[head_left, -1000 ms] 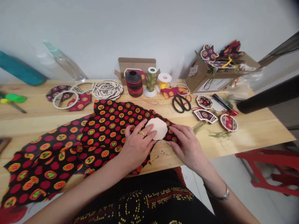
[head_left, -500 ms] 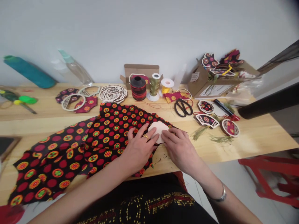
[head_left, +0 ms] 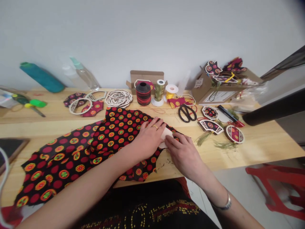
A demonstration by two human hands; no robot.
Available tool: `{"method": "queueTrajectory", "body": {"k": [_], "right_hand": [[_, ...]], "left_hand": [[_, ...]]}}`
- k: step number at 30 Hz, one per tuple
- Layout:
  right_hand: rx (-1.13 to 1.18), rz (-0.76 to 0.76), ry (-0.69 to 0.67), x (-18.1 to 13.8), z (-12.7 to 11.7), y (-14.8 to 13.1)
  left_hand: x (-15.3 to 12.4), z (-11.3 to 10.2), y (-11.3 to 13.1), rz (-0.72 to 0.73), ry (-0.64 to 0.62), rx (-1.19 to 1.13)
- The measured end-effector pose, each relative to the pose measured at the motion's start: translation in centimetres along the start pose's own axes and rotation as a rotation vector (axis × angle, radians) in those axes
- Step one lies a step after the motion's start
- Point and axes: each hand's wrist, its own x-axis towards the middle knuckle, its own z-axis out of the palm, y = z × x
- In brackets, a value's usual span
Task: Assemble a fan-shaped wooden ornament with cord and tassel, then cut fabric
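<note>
A white card-like cutout (head_left: 167, 131) lies near the right end of the black cloth (head_left: 119, 127), which is printed with red dots and orange-green flowers. My left hand (head_left: 148, 140) rests flat across the cutout's left side, fingers stretched out and covering much of it. A gold ring is on one finger. At the cutout's right edge, my right hand (head_left: 184, 152) has its fingers bent, with thumb and fingertips closed at the edge of cutout and cloth. Just what sits under those fingertips is partly hidden.
Black-handled scissors (head_left: 187, 113) lie beyond my right hand, near thread spools (head_left: 143, 94). Decorated wooden frames (head_left: 211, 126) and a marker (head_left: 230, 115) are at right, before a cardboard box (head_left: 202, 90). A red stool (head_left: 274, 184) stands beyond the table's front edge.
My left hand has slid right and forward over the white cutout, covering more of it. My right hand stays at its right edge. The view has shifted slightly.
</note>
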Motion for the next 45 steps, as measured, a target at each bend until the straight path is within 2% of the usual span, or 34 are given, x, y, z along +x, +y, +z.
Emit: {"method": "queueTrajectory", "body": {"k": [5,9,13,18,20,23,28,34,38,42,45], "right_hand": [[-0.008,0.002,-0.004,-0.1,0.1,0.1],[-0.001,0.011,0.004,-0.4,0.3,0.2],[0.006,0.012,0.005,-0.6,0.3,0.2],[0.016,0.015,0.014,-0.4,0.2,0.2],[0.024,0.022,0.016,-0.3,0.1,0.2],[0.03,0.023,0.012,-0.3,0.1,0.3],[0.021,0.025,-0.001,-0.3,0.1,0.3],[0.022,0.03,0.013,-0.1,0.1,0.2],[0.024,0.034,0.018,-0.1,0.2,0.2],[0.017,0.038,0.032,-0.3,0.4,0.2],[0.011,0.038,0.036,-0.4,0.5,0.3]], "left_hand": [[2.2,0.1,-1.7,-0.104,-0.016,-0.017],[3.2,0.5,-2.2,-0.169,0.044,0.051],[3.4,0.4,-2.4,-0.14,0.049,0.117],[3.3,-1.0,-2.5,-0.06,0.074,0.143],[3.2,-1.8,-2.4,-0.074,0.03,0.12],[3.0,-2.5,-2.3,-0.173,-0.09,0.086],[2.3,-2.6,-2.8,-0.247,-0.206,0.119],[1.3,-3.6,-3.4,-0.192,-0.296,0.108],[1.3,-3.9,-3.5,-0.166,-0.238,-0.055],[1.4,-3.6,-3.3,-0.322,-0.188,-0.288],[1.4,-3.3,-3.3,-0.378,-0.208,-0.384]]}}
